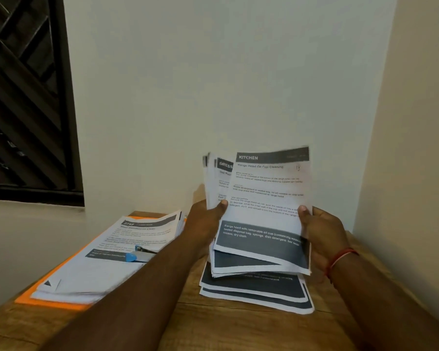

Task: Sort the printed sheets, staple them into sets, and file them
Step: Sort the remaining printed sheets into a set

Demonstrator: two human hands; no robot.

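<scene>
I hold a fanned bundle of printed sheets (264,198) upright above the table. The front sheet is headed KITCHEN, with a dark band near its bottom. My left hand (205,219) grips the bundle's left edge, thumb on the front. My right hand (319,231) holds the front sheet's right edge, a red thread around its wrist. Under the bundle, a few sheets (259,292) with dark bands lie flat on the table. To the left, another pile of sheets (107,254) rests on an orange folder (49,301), with a blue stapler (137,254) lying on top.
The wooden table (213,325) stands in a corner, with a white wall behind it and another to the right. A dark window grille (23,97) fills the upper left, above a white ledge.
</scene>
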